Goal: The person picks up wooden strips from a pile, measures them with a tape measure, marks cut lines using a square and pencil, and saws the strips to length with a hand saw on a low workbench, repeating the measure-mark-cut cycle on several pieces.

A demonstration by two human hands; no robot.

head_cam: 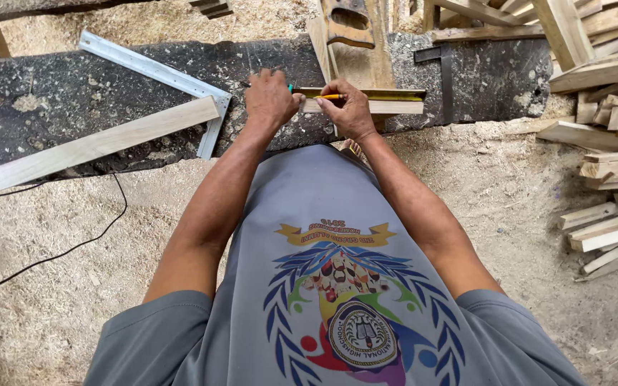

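At the left of the frame a cable [73, 246] trailed over sawdust, and above it a pale plank [101, 143] lay slanted on the dark bench [51, 93], its right end touching a metal square [173, 77] whose corner pointed right. Near the upper middle, the left hand [270, 100] pressed down with fingers curled together on the left end of a short wood strip [388, 106] and the ruler [366, 93] lying along its far edge. Just beside it, the right hand [352, 111] was closed in a pinch on a pencil [332, 96], whose tip met the strip beside the ruler. The strip lay across the bench's near edge at the upper centre, its right end free. A handsaw [352, 25] rested on boards just behind the hands. A dark bracket [443, 71] stood on the bench right of the strip. At the far right, offcuts [609, 179] were heaped from top to mid-frame, crowding that side; open bench lay between plank and left hand, and open sawdust floor spread below left.
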